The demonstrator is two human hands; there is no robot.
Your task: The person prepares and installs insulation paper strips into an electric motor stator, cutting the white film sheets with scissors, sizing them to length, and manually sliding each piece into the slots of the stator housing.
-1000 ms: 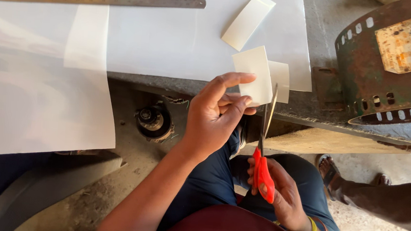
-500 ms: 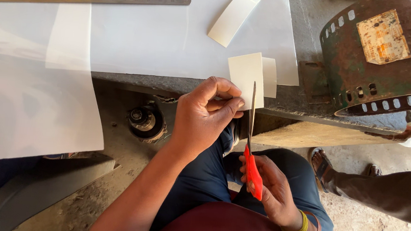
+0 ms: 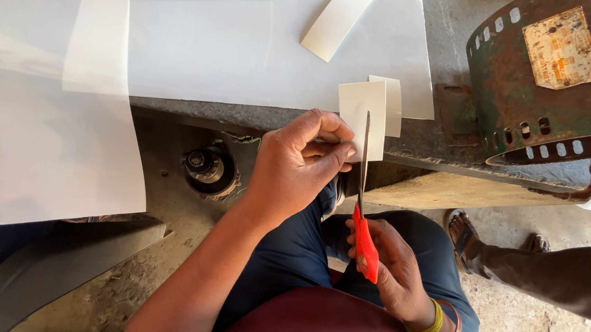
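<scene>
One small cream card (image 3: 361, 118) is pinched at its lower edge by the left hand (image 3: 295, 166), above the table edge (image 3: 244, 114); red-handled scissors (image 3: 363, 212), gripped by the right hand (image 3: 392, 270), are closed. Light, bendable stock is best held near the cut.

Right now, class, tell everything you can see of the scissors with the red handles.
The scissors have bright red handles that look like plastic and long, thin grey metal blades. The right hand grips the handles above the person's lap. The blades point up and away from the person, almost straight, and appear nearly shut. They run along the right side of a small pale card, which the left hand pinches at its lower edge. The blade tips lie over the card, in front of the table edge.
</scene>
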